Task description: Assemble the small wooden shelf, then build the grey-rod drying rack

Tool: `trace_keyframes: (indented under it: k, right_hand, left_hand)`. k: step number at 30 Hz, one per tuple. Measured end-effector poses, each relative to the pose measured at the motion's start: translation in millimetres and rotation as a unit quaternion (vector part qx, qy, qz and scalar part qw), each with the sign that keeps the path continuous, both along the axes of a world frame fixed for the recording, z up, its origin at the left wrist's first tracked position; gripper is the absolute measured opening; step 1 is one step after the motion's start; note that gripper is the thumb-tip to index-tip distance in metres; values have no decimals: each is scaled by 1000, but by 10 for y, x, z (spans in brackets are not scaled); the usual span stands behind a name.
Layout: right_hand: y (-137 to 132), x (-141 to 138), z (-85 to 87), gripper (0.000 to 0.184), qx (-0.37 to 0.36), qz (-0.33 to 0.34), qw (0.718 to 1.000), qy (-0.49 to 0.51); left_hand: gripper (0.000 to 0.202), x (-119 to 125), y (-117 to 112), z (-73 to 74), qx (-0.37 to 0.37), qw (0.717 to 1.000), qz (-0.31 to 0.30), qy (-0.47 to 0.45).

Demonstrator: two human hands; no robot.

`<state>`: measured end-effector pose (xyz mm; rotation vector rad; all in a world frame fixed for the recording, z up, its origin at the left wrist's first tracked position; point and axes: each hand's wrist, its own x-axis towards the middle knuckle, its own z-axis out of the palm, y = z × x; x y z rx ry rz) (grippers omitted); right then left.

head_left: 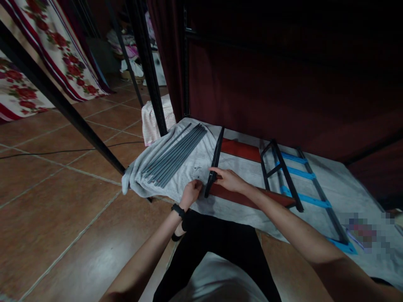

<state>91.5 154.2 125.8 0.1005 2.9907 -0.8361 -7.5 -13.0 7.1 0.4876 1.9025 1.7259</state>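
My left hand (190, 194) is at the near edge of the grey blanket, its fingertips pinched together; what they hold, if anything, is too small to make out. Just beyond its fingertips lie a few small metal pieces (197, 171), perhaps screws. My right hand (231, 181) grips the left black side bar (217, 152) of a partly built frame, its index finger stretched across the bar. Two red-brown boards (241, 150) run from this bar toward a black end frame (280, 170) on the right. Left of my hands is a row of thin grey tubes (179, 155).
The grey blanket (267, 220) covers a low bed. To the right lie a dark frame with blue crosspieces (299, 172) and a blurred-out item (362, 230). Black posts (63, 98) rise at the left, and a cable (78, 150) crosses the tiled floor.
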Motion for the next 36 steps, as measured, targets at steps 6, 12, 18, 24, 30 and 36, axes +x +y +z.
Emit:
trace_keyframes:
  k: [6, 12, 18, 24, 30, 36]
  right_hand:
    - [-70, -11, -110, 66, 16, -14, 1000, -20]
    - [-124, -2, -99, 70, 35, -27, 999, -30]
    - [-146, 6, -65, 73, 35, -32, 998, -29]
    - [-138, 8, -62, 75, 19, -28, 999, -25]
    - [-135, 3, -45, 77, 28, -31, 999, -33]
    - [-154, 4, -6, 79, 48, -36, 997, -41]
  left_hand:
    - [35, 166, 77, 544, 134, 990, -1, -49]
    - [23, 166, 109, 532, 138, 990, -14, 20]
    - [16, 85, 59, 447, 153, 972, -37, 175]
    - [26, 106, 89, 455, 156, 986, -37, 47]
    - [20, 86, 75, 472, 108, 964, -36, 240]
    - [20, 63, 18, 444, 98, 945, -68, 305]
